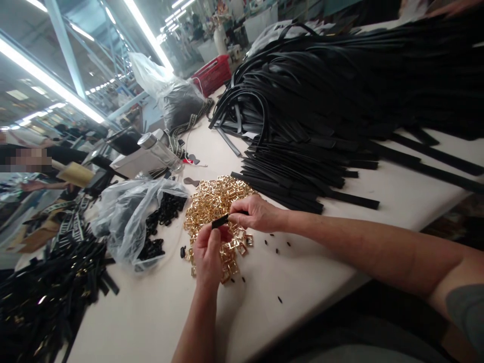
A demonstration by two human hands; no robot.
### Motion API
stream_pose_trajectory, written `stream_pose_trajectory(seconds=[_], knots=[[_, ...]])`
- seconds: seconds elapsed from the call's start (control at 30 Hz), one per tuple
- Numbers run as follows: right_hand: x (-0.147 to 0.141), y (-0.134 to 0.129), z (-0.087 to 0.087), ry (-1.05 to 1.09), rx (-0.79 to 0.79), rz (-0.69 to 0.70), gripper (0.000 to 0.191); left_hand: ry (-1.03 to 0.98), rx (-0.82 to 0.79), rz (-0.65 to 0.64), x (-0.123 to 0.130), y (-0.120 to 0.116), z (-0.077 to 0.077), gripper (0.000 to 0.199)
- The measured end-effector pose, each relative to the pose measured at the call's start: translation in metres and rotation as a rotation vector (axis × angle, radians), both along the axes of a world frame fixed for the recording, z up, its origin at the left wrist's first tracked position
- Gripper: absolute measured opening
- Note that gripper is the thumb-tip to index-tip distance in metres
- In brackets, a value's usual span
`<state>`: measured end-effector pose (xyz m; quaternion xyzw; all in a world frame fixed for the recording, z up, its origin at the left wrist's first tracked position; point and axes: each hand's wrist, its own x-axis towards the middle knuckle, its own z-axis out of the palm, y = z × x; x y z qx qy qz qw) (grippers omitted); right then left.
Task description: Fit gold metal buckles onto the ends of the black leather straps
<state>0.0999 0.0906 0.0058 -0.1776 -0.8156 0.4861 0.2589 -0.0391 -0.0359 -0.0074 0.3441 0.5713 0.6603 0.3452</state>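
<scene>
A short black strap (220,222) is pinched between my hands above a heap of gold buckles (217,194). My left hand (208,248) is closed on its near end, thumb on top. My right hand (257,214) closes on the other end, and a bit of black shows between its fingers. Whether a buckle or a loop sits on the strap is hidden by the fingers. To the right of the heap lies a stack of similar black straps (291,176).
Long black straps (321,85) are piled at the back right. A plastic bag (124,217) with small black loops (164,209) lies left of the buckles. Finished-looking black straps (49,292) cover the left edge. A glass bottle (161,151) and red basket (212,75) stand farther back.
</scene>
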Motion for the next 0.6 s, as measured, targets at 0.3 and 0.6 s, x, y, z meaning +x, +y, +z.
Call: stream_pose_trajectory(seconds=[0.3,0.6], knots=[[0.004,0.001,0.002,-0.025,-0.024,0.245,0.020,-0.070,-0.151,-0.168,-0.010,0.002,-0.003,0.039],[0.008,0.011,0.006,-0.045,0.058,0.301,0.023,-0.073,-0.105,-0.176,-0.009,0.001,0.001,0.024]])
